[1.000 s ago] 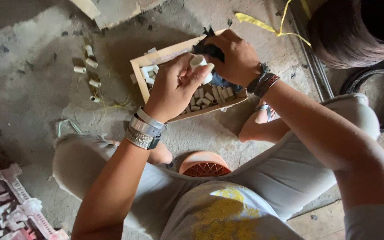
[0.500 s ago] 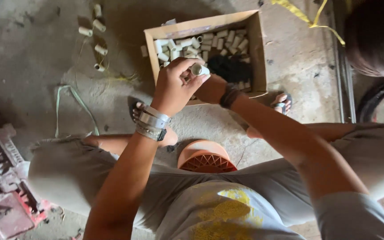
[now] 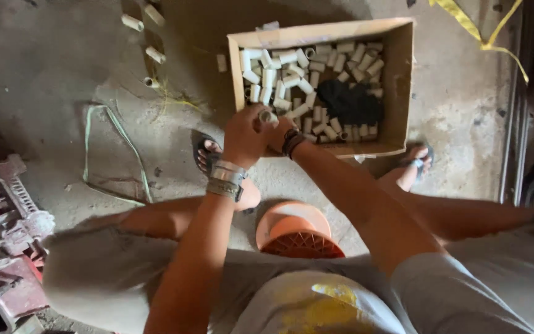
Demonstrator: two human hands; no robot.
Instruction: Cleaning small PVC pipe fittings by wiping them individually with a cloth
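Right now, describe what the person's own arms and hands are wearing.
Both arms are bare to the short grey sleeves. The left hand has a stack of silver-coloured metal bangles at the wrist, some plain and some patterned. The right hand has dark braided bands at its wrist. No gloves; rings cannot be made out.

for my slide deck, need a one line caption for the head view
Seated person's left hand and right hand hold a short white tube piece beside a cardboard box of similar pieces.

Dim, warm light, soft shadows (slight motion blur, edges stretched)
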